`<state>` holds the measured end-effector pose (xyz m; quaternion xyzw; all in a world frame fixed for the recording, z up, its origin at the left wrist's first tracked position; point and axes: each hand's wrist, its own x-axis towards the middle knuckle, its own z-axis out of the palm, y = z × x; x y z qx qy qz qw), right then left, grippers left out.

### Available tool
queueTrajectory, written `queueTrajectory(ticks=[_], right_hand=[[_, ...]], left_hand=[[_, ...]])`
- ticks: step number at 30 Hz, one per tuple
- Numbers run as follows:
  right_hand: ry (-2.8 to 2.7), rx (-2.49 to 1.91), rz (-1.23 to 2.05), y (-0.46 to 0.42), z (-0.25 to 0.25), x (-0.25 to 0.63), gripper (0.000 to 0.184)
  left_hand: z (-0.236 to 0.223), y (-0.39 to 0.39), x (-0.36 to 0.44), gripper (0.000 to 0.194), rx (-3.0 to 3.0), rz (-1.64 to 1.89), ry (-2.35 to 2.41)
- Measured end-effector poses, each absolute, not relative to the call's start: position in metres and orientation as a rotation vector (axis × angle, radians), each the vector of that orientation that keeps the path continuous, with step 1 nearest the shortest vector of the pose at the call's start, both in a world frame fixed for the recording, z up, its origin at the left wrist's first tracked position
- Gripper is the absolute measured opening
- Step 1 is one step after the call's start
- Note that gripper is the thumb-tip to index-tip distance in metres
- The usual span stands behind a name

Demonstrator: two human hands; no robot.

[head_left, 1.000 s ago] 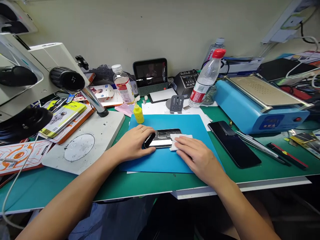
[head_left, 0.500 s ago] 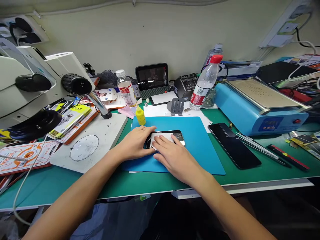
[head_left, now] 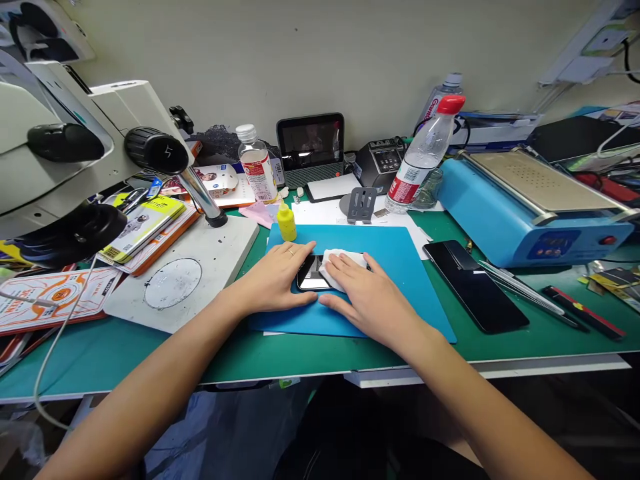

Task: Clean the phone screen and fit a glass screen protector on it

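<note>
A smartphone (head_left: 309,275) with a shiny black screen lies flat on a blue mat (head_left: 410,287). My left hand (head_left: 273,279) steadies its left end, with fingers along the far edge and the thumb at the near edge. Under the fingers of my right hand (head_left: 373,297) is a folded white wipe (head_left: 358,259), pressed on the right part of the screen. Wipe and hand hide that end of the phone. A small yellow bottle (head_left: 287,223) stands just beyond my left hand.
Right of the mat lie a dark phone-sized panel (head_left: 480,293), tweezers (head_left: 530,293) and a blue heating-plate machine (head_left: 505,233). A microscope stand (head_left: 225,247) fills the left. Plastic bottles (head_left: 260,173), a phone holder (head_left: 361,205) and a small screen device (head_left: 311,147) stand at the back.
My right hand has slid the wipe rightward across the screen, uncovering the phone's left part. My left hand stays at the phone's left end. The camera view has shifted slightly.
</note>
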<state>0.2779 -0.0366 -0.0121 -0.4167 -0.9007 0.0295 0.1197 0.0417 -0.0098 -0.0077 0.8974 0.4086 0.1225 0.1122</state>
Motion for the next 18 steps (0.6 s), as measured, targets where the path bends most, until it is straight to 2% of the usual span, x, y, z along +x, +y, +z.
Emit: queueTrajectory(ticks=[3, 9, 13, 18], right_hand=[[-2.636, -1.151, 0.105, -0.043, -0.014, 0.276, 0.061], [-2.661, -1.199, 0.058, -0.051, -0.013, 0.311, 0.053], [-2.657, -1.256, 0.055, -0.039, -0.012, 0.307, 0.057], [-2.645, -1.128, 0.180, -0.035, -0.012, 0.268, 0.057]], left_hand=[[-0.008, -0.009, 0.042, 0.085, 2.632, 0.350, 1.213], [-0.005, -0.009, 0.042, 0.086, 2.630, 0.310, 1.215], [-0.005, -0.009, 0.042, 0.090, 2.618, 0.317, 1.225], [-0.006, -0.008, 0.038, 0.122, 2.573, 0.374, 1.174]])
